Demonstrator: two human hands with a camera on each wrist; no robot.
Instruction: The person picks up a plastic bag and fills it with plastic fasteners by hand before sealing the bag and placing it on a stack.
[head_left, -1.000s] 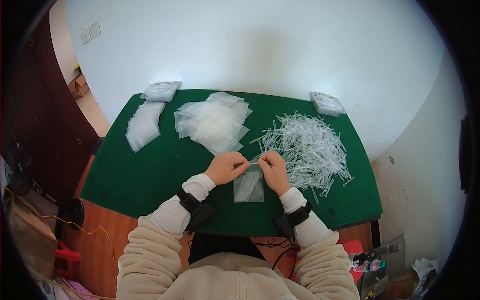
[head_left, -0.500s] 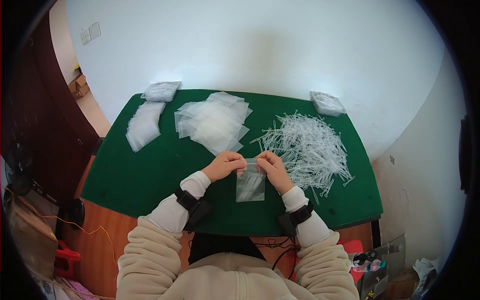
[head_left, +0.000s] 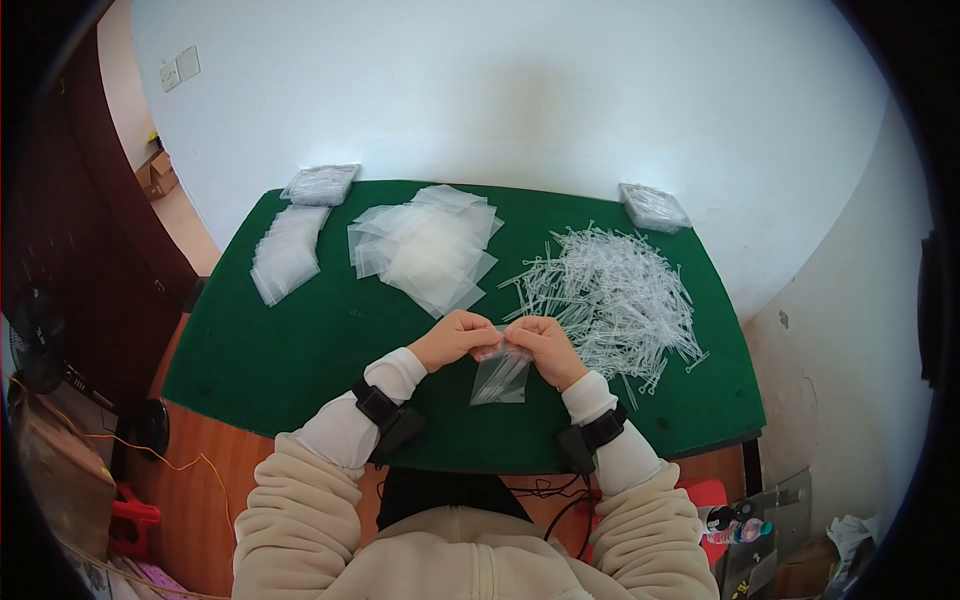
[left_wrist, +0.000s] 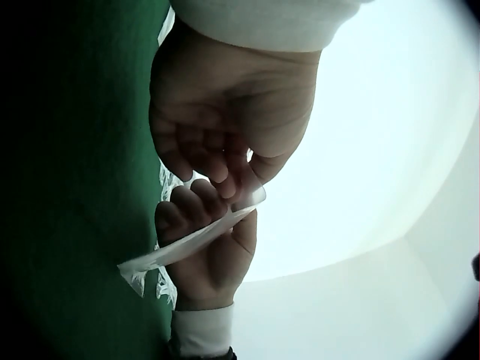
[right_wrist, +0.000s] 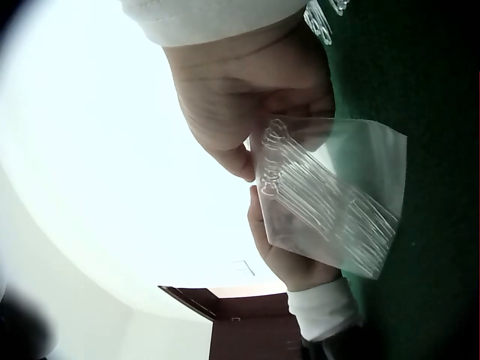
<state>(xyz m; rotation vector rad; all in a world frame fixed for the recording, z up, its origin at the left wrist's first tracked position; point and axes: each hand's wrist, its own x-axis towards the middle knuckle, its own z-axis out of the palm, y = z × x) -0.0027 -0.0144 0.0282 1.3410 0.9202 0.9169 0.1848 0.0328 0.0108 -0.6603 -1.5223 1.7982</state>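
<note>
Both hands meet at the top edge of a small clear plastic bag (head_left: 499, 381) near the front of the table. My left hand (head_left: 457, 341) pinches the bag's top edge between thumb and fingers. Close beside it, my right hand (head_left: 545, 349) pinches the same edge, the two thumbs nearly together. Several thin clear plastic sticks with looped ends (right_wrist: 326, 199) lie slanted inside the bag, as the right wrist view shows. In the left wrist view the bag (left_wrist: 191, 244) appears edge-on, its lower end hanging over the green cloth.
A large pile of loose clear sticks (head_left: 615, 300) lies to the right on the green table (head_left: 300, 350). Flat bags (head_left: 425, 245) are heaped at back centre, with a fanned row of bags (head_left: 288, 250) to the left. Filled packs (head_left: 322, 184) stand at the back corners.
The hands first moved apart a little along the bag's top edge, then came back together at its middle. The bag's upper part is now more covered by the fingers.
</note>
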